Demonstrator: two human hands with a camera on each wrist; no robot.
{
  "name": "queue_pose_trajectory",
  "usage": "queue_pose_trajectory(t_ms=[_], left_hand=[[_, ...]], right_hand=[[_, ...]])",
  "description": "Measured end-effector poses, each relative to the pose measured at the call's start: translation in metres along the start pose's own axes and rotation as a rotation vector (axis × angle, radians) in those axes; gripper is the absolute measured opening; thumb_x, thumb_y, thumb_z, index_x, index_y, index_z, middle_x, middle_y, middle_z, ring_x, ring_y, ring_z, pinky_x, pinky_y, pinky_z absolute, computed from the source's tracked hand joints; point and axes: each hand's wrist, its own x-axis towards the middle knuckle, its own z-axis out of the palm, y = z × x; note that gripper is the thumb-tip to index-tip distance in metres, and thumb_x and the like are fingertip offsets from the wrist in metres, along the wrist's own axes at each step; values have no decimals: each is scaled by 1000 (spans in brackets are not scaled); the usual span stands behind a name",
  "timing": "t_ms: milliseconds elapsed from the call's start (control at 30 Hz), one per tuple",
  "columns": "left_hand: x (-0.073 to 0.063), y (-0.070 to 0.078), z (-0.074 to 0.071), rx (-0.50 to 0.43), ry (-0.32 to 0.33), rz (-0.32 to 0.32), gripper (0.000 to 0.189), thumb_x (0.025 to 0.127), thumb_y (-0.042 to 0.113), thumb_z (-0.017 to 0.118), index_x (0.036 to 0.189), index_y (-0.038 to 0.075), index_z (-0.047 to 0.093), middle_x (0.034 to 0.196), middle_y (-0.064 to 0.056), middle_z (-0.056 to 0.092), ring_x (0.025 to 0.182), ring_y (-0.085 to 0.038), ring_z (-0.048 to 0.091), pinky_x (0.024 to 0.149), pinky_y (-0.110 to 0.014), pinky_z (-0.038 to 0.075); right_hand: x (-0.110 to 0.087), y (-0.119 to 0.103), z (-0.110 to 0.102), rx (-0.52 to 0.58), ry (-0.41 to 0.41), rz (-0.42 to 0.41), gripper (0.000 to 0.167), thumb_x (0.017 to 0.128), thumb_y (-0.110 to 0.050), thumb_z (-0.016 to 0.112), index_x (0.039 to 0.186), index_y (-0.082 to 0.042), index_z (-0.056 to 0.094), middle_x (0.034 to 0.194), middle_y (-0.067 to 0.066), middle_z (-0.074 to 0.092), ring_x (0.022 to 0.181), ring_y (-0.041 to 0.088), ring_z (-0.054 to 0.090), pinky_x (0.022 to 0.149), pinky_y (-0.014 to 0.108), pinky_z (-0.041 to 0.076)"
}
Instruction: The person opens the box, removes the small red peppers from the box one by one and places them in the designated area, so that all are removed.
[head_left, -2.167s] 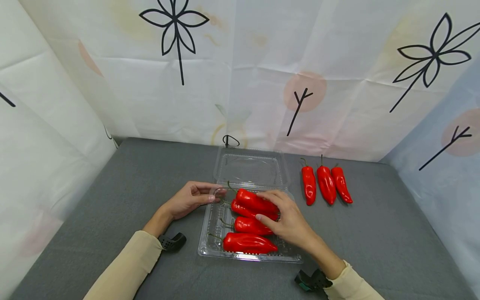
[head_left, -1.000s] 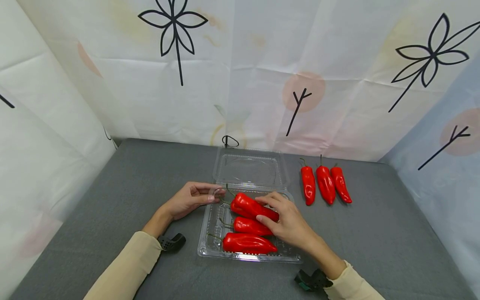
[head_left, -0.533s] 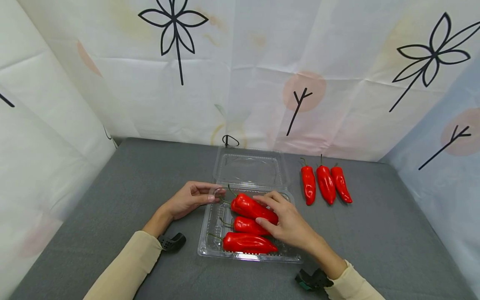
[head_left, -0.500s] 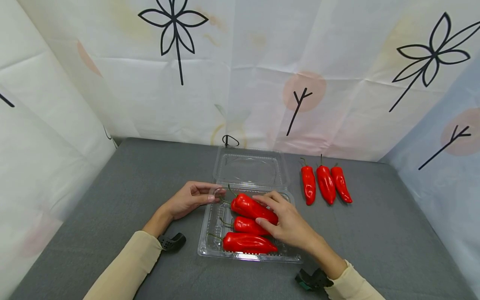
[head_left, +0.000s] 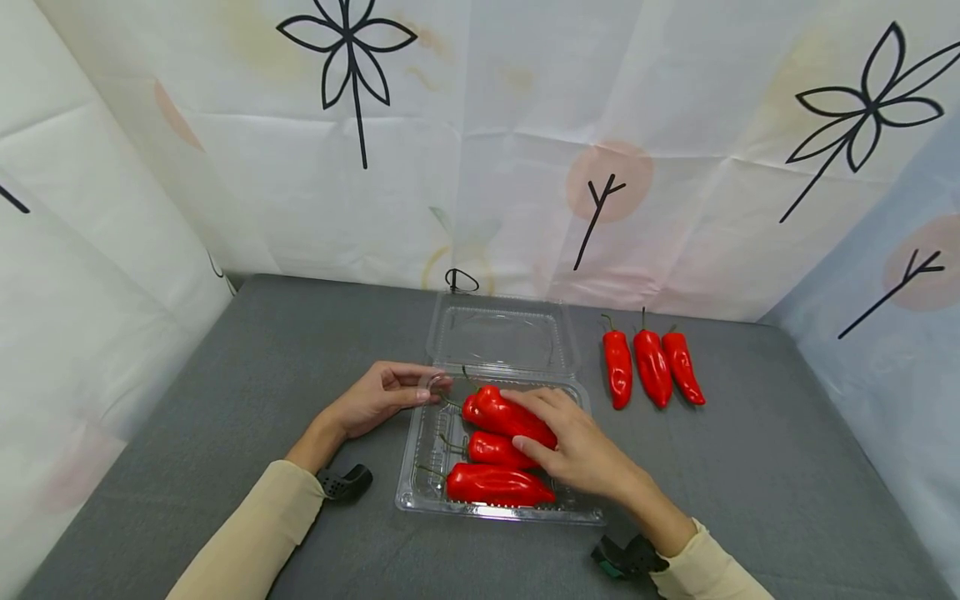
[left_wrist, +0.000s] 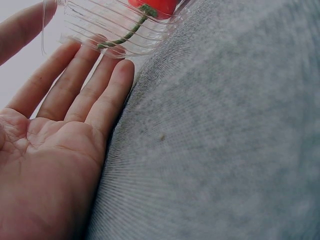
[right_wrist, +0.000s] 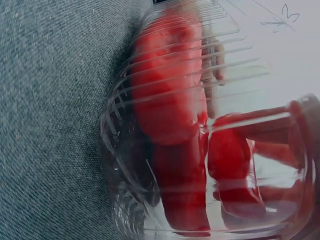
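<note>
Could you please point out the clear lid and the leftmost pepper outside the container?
Clear lid (head_left: 504, 337): head view, middle of its panel.
Leftmost pepper outside (head_left: 618, 369): head view, middle of its body.

Glossy bright red on all the peppers, with thin green on the stems. Clear and see-through for the box and its lid — patterned with fine parallel ridges along the box's sides. Plain grey across the table, finely grained up close. Pale cream on both sleeves, black on the wrist straps, with a touch of green on the right one. White for the cloth wall, printed with black outline flowers and black sprigs over peach discs — plus faint yellow smudges, pinkish tints low down and pale blue at right.
</note>
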Motion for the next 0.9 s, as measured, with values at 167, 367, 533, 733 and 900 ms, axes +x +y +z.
queue_pose_trajectory(t_ms=[167,367,533,733,900], left_hand=[[0,1,1,0,7,-8,44,99,3,63,139,-13,52,137,-25,60,127,-27,60,106,-40,49],[0,2,1,-1,8,-11,45,99,4,64,139,-13,52,137,-26,59,127,-27,60,107,-40,49],[0,2,0,8,7,-11,44,99,4,63,139,-12,53,137,-26,60,127,-27,60,106,-40,49],[0,1,0,7,5,-7,44,100,4,63,139,-11,53,136,-25,60,127,-27,60,106,-40,49],[0,1,0,3,4,-7,43,99,4,63,139,-11,53,136,-24,60,127,-27,60,107,-40,49]], right_hand=[[0,2,-1,34,-1,-20,61,96,-21,71,152,-28,48,135,1,56,118,20,53,85,40,57],[2,2,-1,53,1,-57,54,97,-19,70,148,-28,54,134,1,55,118,21,53,85,40,57],[2,2,-1,64,15,-61,56,97,-19,69,150,-27,52,134,1,55,118,21,55,89,43,56],[2,4,-2,103,46,-53,58,97,-20,70,151,-26,50,130,-1,57,113,18,56,85,39,55],[2,3,-3,151,78,-43,56,96,-20,71,149,-26,53,127,-3,57,113,16,56,84,38,54]])
